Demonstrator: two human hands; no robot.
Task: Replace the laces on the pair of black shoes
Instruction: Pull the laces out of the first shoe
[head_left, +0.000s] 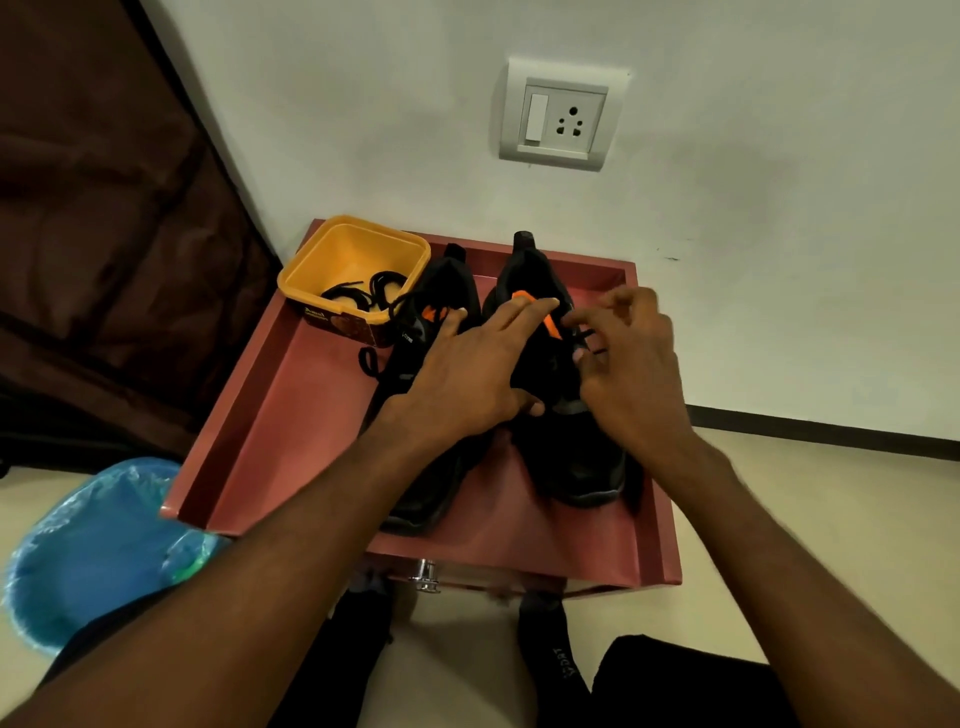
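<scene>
Black shoes, the left one (415, 415) and the right one (571, 447), stand side by side in a red wooden tray (291, 415). Left hand (467, 374) rests straight-fingered across both; right hand (628, 364) pinches a black lace (584, 338).

Dim, warm indoor lighting is seen, with the wall (727, 218) most brightly lit toward 1 o'clock. Soft shadows are cast beside the black shoes (576, 457), where detail is lost. Slight motion blur is seen on the right hand (631, 374). Wide-angle bending is visible at the edges.
</scene>
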